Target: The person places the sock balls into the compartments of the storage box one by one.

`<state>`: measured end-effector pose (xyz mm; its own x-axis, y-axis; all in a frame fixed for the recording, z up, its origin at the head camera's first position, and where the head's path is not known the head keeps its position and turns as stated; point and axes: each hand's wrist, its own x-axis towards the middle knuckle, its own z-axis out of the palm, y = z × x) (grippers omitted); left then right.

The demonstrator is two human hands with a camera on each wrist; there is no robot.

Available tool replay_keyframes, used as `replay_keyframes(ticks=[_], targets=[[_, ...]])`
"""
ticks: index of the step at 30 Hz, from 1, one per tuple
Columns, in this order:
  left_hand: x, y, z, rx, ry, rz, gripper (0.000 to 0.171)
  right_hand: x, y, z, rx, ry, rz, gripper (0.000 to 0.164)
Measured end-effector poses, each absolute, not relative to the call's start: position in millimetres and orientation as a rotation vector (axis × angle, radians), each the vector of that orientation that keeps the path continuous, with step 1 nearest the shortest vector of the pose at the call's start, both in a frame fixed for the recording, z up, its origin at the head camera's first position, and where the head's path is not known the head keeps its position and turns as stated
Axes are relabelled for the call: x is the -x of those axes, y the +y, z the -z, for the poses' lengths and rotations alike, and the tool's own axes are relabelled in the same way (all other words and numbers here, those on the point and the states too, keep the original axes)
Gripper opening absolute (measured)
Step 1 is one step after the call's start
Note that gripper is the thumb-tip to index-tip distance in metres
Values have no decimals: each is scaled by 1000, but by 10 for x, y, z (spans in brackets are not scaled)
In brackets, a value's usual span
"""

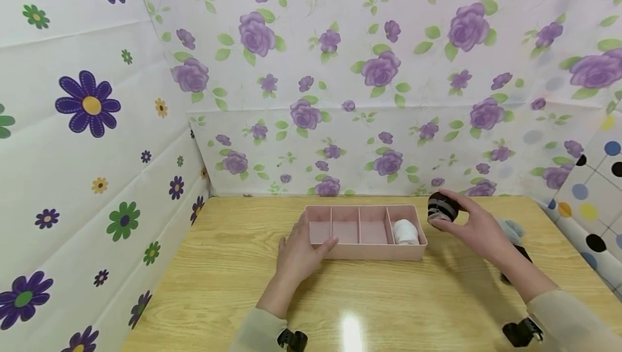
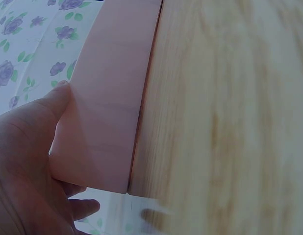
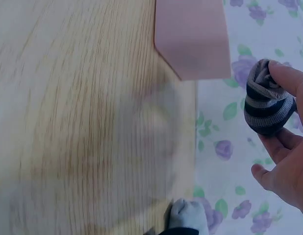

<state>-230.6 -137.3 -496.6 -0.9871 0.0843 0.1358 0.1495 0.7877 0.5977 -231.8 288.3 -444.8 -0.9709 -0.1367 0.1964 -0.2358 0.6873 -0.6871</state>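
A long pink box [image 1: 374, 252] with several compartments in a row stands on the table. In the head view, a rolled white sock [image 1: 405, 231] fills its right-end compartment; the other compartments hold nothing. My left hand [image 1: 297, 255] grips the box's left end, thumb over the front wall and fingers round the end. Just off the box's right end, my right hand [image 1: 478, 232] pinches a rolled black-and-grey striped sock [image 1: 443, 207] between thumb and fingers. The right wrist view shows this striped sock [image 3: 268, 105] held above table height, apart from the box.
Behind the right forearm lie a light grey bundle [image 1: 511, 230] and a black cloth item [image 1: 522, 257], partly hidden. The wooden table [image 1: 233, 265] meets a flowered cloth backdrop [image 1: 301, 147] at the back. Cloth panels also stand at left and right.
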Motion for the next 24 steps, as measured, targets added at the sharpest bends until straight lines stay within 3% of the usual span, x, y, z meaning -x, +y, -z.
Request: replay_keyframes(ticks=[24], targets=[[2304, -1371, 4968, 180, -2895, 966, 116, 2343, 2406, 4434, -346, -2710, -1345, 93]])
